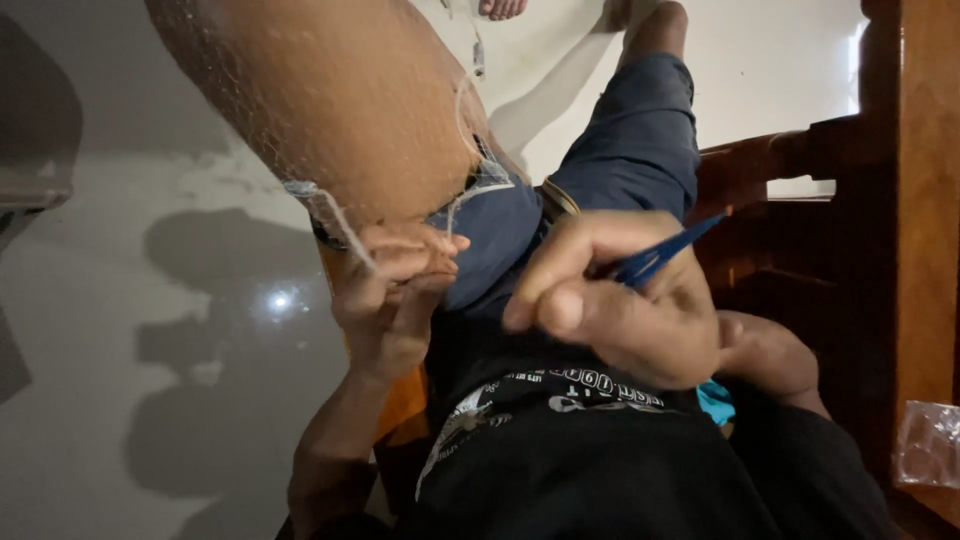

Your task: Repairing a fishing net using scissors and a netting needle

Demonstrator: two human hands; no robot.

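Over lap: left hand pinches net (fine mesh); right hand grips blue needle.

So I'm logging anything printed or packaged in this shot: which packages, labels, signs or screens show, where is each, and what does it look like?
Clear plastic bag: at the right edge on the brown wooden furniture, crinkled and see-through, its contents unclear.
Printed design on black shirt: low in the middle, just under the right hand, white lettering and a pale graphic on black cloth.
No signs or screens show.

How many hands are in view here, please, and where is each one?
2. The left hand pinches the fine net at centre left; the right hand holds a blue netting needle at centre right. Nothing suggests others hidden.
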